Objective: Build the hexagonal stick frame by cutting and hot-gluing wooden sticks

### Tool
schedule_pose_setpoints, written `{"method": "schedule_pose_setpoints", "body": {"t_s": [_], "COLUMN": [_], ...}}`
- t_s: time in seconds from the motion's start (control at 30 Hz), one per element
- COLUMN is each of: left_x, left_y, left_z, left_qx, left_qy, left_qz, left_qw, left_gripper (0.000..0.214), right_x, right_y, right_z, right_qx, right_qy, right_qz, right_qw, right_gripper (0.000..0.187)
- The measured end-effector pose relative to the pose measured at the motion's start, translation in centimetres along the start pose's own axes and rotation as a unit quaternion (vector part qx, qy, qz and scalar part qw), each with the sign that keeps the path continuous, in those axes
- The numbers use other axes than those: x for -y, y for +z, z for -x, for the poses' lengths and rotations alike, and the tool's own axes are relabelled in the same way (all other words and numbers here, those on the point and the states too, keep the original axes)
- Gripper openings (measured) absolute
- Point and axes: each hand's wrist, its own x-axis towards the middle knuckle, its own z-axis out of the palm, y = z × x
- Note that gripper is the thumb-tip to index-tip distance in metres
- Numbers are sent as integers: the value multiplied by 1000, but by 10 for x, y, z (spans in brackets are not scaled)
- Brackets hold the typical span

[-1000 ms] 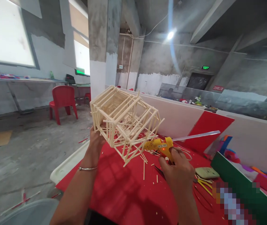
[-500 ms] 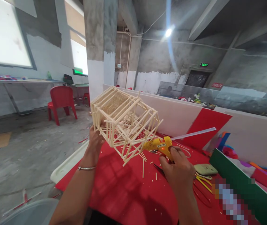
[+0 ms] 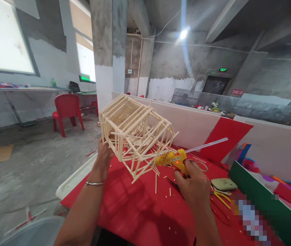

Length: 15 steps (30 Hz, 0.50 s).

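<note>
A lattice frame built of thin wooden sticks (image 3: 127, 131) is held tilted above the red tabletop (image 3: 135, 212). My left hand (image 3: 105, 150) grips it from below at its left end, the fingers partly hidden behind the sticks. In my right hand (image 3: 193, 179) is a yellow hot glue gun (image 3: 172, 159), its small light glowing orange. A clear glue stick (image 3: 208, 145) pokes out of the gun's back. The nozzle points left at the lower right corner of the frame; whether it touches a stick I cannot tell.
Loose sticks and offcuts (image 3: 156, 182) are scattered on the table. Yellow-handled pliers (image 3: 222, 198) and a pale green case (image 3: 224, 183) lie to the right, beside a green-walled box (image 3: 265, 201). A white partition (image 3: 186, 119) runs behind. A bucket (image 3: 35, 232) stands lower left.
The glue gun and my right hand have shifted very slightly left, and the glue stick's free end has moved left with them. The stick frame has barely moved.
</note>
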Motion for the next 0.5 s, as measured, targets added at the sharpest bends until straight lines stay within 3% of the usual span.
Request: {"method": "schedule_pose_setpoints", "body": {"t_s": [0.2, 0.5], "left_x": [0, 1], "left_y": [-1, 0], "left_z": [3, 4], "left_qx": [-5, 8], "left_qy": [9, 6], "left_qz": [-12, -23], "left_qw": [1000, 1000], "left_gripper": [26, 22], "right_x": [-2, -3], "right_y": [0, -1], "right_z": [-1, 2], "right_qx": [12, -43], "right_qy": [-6, -16], "right_qz": [-7, 51], "right_qw": [1000, 998], "right_gripper": [20, 22]}}
